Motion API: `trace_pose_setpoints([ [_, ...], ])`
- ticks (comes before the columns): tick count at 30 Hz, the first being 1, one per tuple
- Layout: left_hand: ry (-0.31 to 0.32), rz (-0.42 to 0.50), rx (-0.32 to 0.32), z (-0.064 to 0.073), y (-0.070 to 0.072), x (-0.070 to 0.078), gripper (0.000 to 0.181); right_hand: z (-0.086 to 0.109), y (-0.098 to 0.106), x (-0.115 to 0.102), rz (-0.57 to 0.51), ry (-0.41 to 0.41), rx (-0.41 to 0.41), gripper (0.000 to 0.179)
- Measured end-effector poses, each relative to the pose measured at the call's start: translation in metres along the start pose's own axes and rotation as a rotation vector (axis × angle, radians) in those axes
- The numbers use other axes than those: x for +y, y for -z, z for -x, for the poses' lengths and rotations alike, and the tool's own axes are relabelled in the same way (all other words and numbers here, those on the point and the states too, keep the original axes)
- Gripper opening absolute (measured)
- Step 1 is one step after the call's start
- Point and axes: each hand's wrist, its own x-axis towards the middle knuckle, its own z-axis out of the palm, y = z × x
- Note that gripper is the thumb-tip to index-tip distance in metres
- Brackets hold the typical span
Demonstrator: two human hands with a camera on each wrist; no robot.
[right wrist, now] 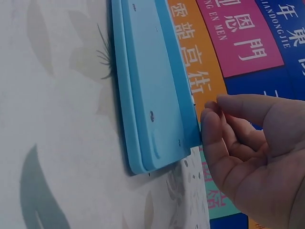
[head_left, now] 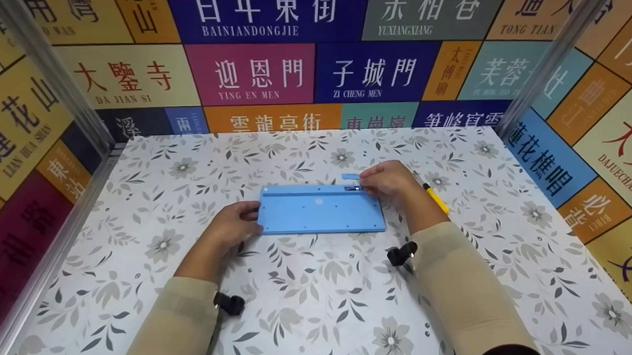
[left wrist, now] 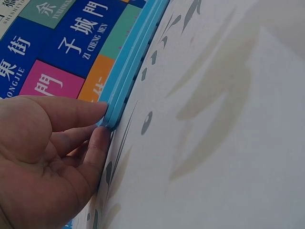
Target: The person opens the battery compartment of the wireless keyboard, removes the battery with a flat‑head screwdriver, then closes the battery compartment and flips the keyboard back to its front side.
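A light blue keyboard [head_left: 296,215] lies on the table with its underside up. A small compartment [head_left: 351,188] near its far right edge is uncovered and shows something metallic. At the near left corner my left hand [head_left: 232,222] pinches the keyboard's edge, thumb above and fingers below [left wrist: 97,152]. My right hand [head_left: 389,179] is at the compartment's right end, fingers curled and tips close together [right wrist: 212,119]. I cannot tell whether they pinch anything. Just beyond the far edge, by the right index finger, is a small blue cover [head_left: 350,176].
A yellow, pen-like tool [head_left: 436,199] with a black collar lies to the right, partly behind my right forearm. The table [head_left: 320,303] has a leaf-and-flower covering. Panels with large lettering [head_left: 249,74] stand behind it and along both sides.
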Motion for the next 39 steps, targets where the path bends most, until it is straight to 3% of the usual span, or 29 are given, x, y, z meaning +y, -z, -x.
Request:
trace_pose_setpoints([
  [11,0.014,-0.006,0.003,-0.001,0.0,-0.001,0.071,0.001,-0.003,-0.004,0.043,-0.049,0.02,0.019],
  [23,0.014,0.017,-0.006,0.0,0.0,-0.001,0.071,0.003,-0.005,-0.005,0.113,-0.031,0.023,0.017],
  [32,-0.005,-0.097,0.025,-0.003,0.002,-0.002,0.068,0.002,-0.007,-0.007,0.16,-0.015,0.018,0.019],
  [39,0.008,-0.103,0.029,-0.002,0.001,0.0,0.068,0.005,-0.009,-0.015,0.295,-0.004,0.023,0.016],
])
